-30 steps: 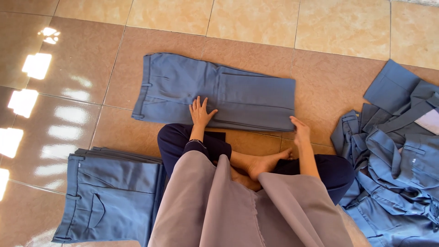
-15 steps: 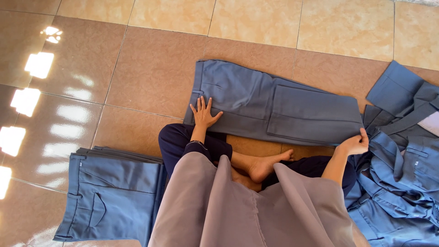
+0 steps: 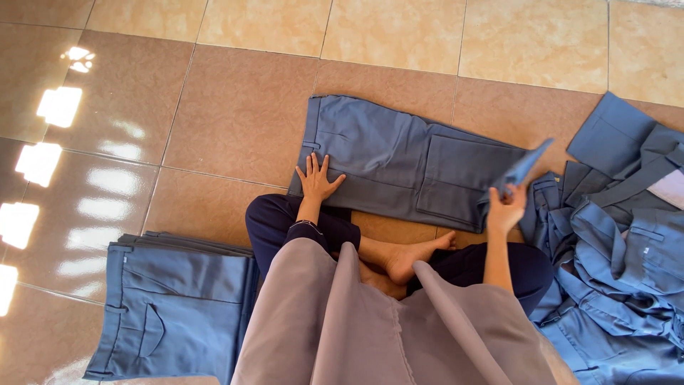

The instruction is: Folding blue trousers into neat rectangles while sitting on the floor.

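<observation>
A: What lies farthest left on the tiled floor (image 3: 235, 121)?

B: A neat stack of folded blue trousers (image 3: 174, 306), by the floor's lower left edge, just beside the person's knee.

A: And the left hand (image 3: 315, 180)?

B: It lies flat with fingers spread wide, pressing the waistband end of a pair of blue-grey trousers (image 3: 399, 160). That pair lies spread on the floor in front of the person's crossed legs, about mid-floor, with a patch pocket facing up.

A: What is the right hand (image 3: 506, 208) doing?

B: It is raised off the floor, closed on the leg end of the same trousers, so that this end stands lifted and tilted above the rest of the cloth.

A: Anything to the right of that?

B: A loose heap of blue garments (image 3: 623, 242), unfolded and rumpled, along the floor's right edge, touching the person's right knee.
</observation>
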